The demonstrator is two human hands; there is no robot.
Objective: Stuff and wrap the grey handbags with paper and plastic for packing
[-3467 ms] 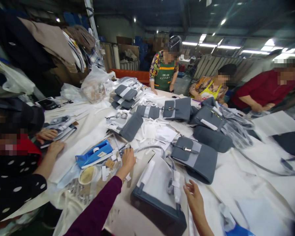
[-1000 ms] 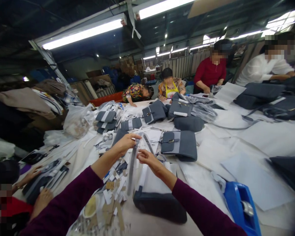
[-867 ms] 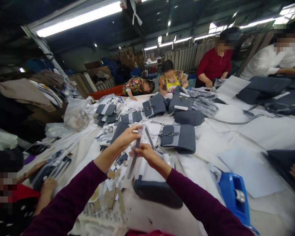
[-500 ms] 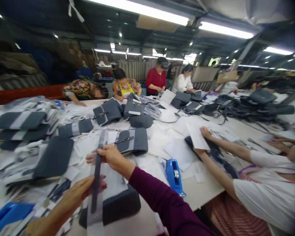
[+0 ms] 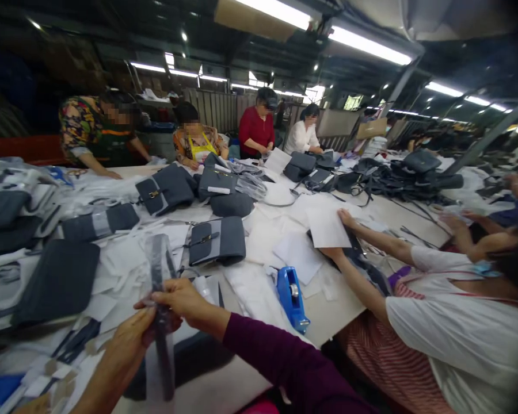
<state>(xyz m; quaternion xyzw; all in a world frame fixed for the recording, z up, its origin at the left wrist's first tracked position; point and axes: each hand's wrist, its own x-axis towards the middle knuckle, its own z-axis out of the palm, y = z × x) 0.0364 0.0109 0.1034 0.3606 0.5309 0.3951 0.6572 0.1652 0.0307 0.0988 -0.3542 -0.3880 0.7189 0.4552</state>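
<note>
A dark strap in a clear plastic sleeve (image 5: 164, 356) stands nearly upright in front of me. My right hand (image 5: 183, 302) pinches it near the middle, thumb and fingers closed. My left hand (image 5: 132, 333) is closed on its left edge, just below the right hand; some of its fingers are hidden. Behind and beneath the sleeve lies a dark grey bag (image 5: 202, 357), partly covered by white paper. Beyond my right hand sits a dark grey flap bag (image 5: 231, 240) with a small buckle.
A blue tape dispenser (image 5: 290, 299) stands to the right. Beside it a co-worker's hands (image 5: 345, 218) hold a white sheet (image 5: 327, 229) over a dark bag. Dark panels (image 5: 58, 282) and loose wrapping crowd the left. Several people work across the table.
My hands have come closer together on the sleeved strap, the left moving up towards the right. My view has shifted right and down. The person at far left has straightened somewhat.
</note>
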